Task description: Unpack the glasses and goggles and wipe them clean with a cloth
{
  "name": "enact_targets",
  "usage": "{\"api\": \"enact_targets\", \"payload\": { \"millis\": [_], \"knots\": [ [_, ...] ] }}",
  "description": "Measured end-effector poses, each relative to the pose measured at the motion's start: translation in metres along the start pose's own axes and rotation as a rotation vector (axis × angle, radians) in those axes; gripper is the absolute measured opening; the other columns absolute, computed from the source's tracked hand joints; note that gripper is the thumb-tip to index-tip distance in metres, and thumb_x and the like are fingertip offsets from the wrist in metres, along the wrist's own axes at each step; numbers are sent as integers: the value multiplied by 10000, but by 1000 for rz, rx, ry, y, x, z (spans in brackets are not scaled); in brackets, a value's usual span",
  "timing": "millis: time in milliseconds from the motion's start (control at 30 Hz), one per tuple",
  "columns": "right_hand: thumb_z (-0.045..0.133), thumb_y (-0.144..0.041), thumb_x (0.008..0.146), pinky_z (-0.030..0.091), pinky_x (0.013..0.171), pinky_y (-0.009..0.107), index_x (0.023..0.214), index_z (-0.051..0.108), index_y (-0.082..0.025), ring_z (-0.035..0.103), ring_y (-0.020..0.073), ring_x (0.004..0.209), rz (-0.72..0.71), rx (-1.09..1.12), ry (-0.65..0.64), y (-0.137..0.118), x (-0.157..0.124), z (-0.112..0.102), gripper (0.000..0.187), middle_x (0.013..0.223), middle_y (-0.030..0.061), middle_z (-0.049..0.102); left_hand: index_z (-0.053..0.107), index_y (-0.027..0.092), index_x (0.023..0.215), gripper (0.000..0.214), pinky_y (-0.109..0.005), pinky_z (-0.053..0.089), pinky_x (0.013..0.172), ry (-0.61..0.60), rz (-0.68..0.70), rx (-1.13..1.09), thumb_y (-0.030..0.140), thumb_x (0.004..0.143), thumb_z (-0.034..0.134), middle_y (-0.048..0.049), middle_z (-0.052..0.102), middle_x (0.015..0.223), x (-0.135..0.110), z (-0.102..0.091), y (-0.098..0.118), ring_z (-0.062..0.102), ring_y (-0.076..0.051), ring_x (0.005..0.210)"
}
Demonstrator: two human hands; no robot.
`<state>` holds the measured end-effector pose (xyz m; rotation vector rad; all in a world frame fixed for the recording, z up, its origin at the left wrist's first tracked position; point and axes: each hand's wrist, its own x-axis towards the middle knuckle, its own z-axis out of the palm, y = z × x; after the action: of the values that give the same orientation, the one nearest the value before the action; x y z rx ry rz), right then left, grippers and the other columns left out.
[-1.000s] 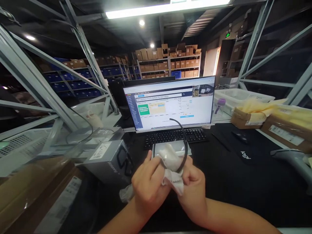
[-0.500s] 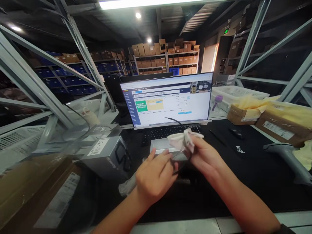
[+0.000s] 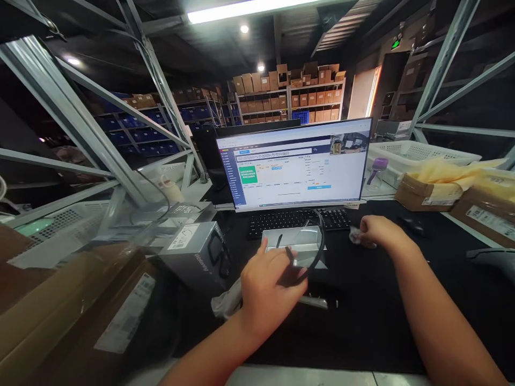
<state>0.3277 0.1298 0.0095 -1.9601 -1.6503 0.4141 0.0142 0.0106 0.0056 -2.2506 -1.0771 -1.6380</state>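
Observation:
My left hand (image 3: pixel 270 281) is closed on a pair of black glasses (image 3: pixel 309 257), held just above the black desk mat in front of an open grey tray-like box (image 3: pixel 295 238). One thin arm of the glasses curves up over the box. My right hand (image 3: pixel 376 231) reaches out to the right of the keyboard (image 3: pixel 298 219), its fingers closed on a small white cloth (image 3: pixel 355 235) that touches the mat.
A monitor (image 3: pixel 295 163) stands behind the keyboard. A grey product box (image 3: pixel 197 254) and cardboard cartons (image 3: pixel 72 316) lie at the left. Crumpled clear plastic (image 3: pixel 226 303) sits by my left wrist. Cartons with yellow padding (image 3: pixel 450 182), a mouse (image 3: pixel 410 225) and white baskets are at the right.
My right hand has pulled away from the glasses and carried the white cloth out to the right of the keyboard. The left hand keeps the glasses, lowered near the grey box.

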Motion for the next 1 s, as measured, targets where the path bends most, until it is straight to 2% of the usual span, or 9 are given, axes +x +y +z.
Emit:
{"api": "enact_targets", "payload": {
  "millis": [167, 300, 367, 467, 600, 700, 800, 900, 1000],
  "knots": [
    [685, -279, 801, 385, 623, 278, 816, 674, -215, 627, 187, 719, -262, -88, -9, -40, -31, 8, 67, 758, 27, 691, 629, 198, 835, 157, -478, 473, 1118, 0, -25, 9, 103, 756, 725, 5, 769, 887, 2, 0, -3, 733, -159, 799],
    [612, -276, 897, 458, 612, 274, 891, 694, -232, 642, 168, 660, -643, -7, -107, -80, -75, 25, 93, 759, -1, 710, 651, 192, 869, 154, -493, 457, 1129, 31, -32, 8, 126, 762, 741, -7, 773, 886, 2, -2, -6, 738, -166, 798],
    [641, -188, 866, 533, 710, 297, 1068, 697, -238, 696, 190, 798, -805, 15, -98, -93, -91, 43, 215, 978, 30, 751, 654, 196, 873, 171, -483, 458, 1126, 106, -87, -58, 137, 749, 756, -5, 773, 881, 2, -4, -5, 741, -169, 800],
    [612, -129, 900, 576, 858, 345, 1368, 554, -224, 674, 240, 1120, -1076, 27, 20, -106, -106, 76, 481, 1430, 120, 583, 649, 205, 865, 143, -394, 531, 1029, 269, -346, -320, 167, 770, 749, -9, 776, 909, 3, -6, -3, 747, -174, 850],
    [571, -134, 969, 580, 687, 315, 1237, 596, -129, 725, 221, 889, -1396, -13, 266, -112, -115, 102, 270, 1111, 131, 737, 643, 192, 876, 147, -282, 565, 877, 332, -737, -717, 282, 822, 746, -47, 780, 962, 10, -7, -7, 736, -185, 952],
    [562, -96, 969, 544, 599, 293, 1153, 607, -118, 694, 185, 686, -1431, -14, 453, -109, -112, 93, 190, 844, 76, 744, 642, 169, 1031, 427, -341, 531, 979, 222, -754, -917, 507, 798, 762, -120, 764, 1110, 16, -13, -17, 706, -249, 1096],
    [533, -93, 975, 577, 671, 275, 1134, 613, -153, 714, 180, 739, -1273, 62, 568, -103, -101, 70, 188, 868, 77, 748, 597, 146, 1278, 725, -399, 485, 1046, -46, -677, -923, 696, 808, 645, -168, 718, 1239, 20, -27, -25, 654, -304, 1204],
    [530, -121, 977, 592, 680, 255, 1090, 636, -177, 726, 174, 750, -1175, 98, 610, -99, -92, 47, 164, 868, 67, 751, 643, 228, 1306, 611, -345, 511, 937, -386, -656, -563, 587, 814, 698, -90, 756, 1169, 21, -46, -26, 695, -281, 1101],
    [528, -133, 976, 591, 640, 257, 1057, 649, -181, 716, 169, 696, -1158, 102, 639, -98, -92, 31, 153, 810, 53, 737, 783, 287, 1013, 281, -277, 484, 697, -581, -581, -228, 471, 810, 723, -11, 788, 918, 23, -60, -29, 722, -229, 828]
  ]
}}
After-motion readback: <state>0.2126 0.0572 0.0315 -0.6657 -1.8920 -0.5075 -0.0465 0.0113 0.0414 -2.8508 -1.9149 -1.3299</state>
